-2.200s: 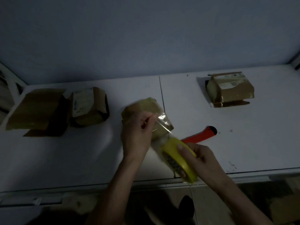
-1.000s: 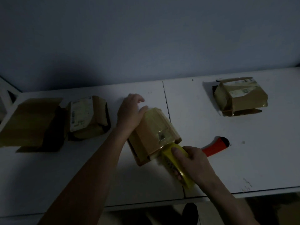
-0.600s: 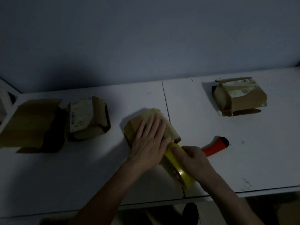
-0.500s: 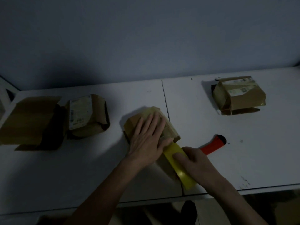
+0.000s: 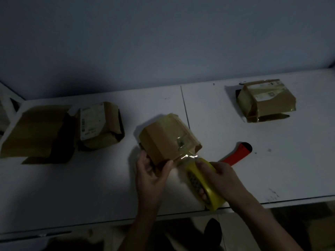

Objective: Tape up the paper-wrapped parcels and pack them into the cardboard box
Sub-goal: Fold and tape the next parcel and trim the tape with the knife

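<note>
A brown paper-wrapped parcel (image 5: 166, 137) sits tilted at the middle of the white table (image 5: 272, 169). My left hand (image 5: 151, 173) grips its near lower edge, thumb on the right side. My right hand (image 5: 222, 178) holds a yellow tape roll (image 5: 204, 185), and a clear strip of tape runs from the roll up to the parcel's near right corner. Another wrapped parcel (image 5: 99, 124) lies at the left, beside the open cardboard box (image 5: 36, 131). A third taped parcel (image 5: 266, 100) rests at the far right.
A red-handled cutter (image 5: 237, 153) lies on the table just behind my right hand. A seam between two tabletops runs back from the parcel. The wall stands close behind the table, and the table's front edge is near my wrists.
My left hand left the top of the parcel, where it lay flat, and now grips the near lower edge, tipping the parcel up. The tape roll stays at the parcel's near right corner.
</note>
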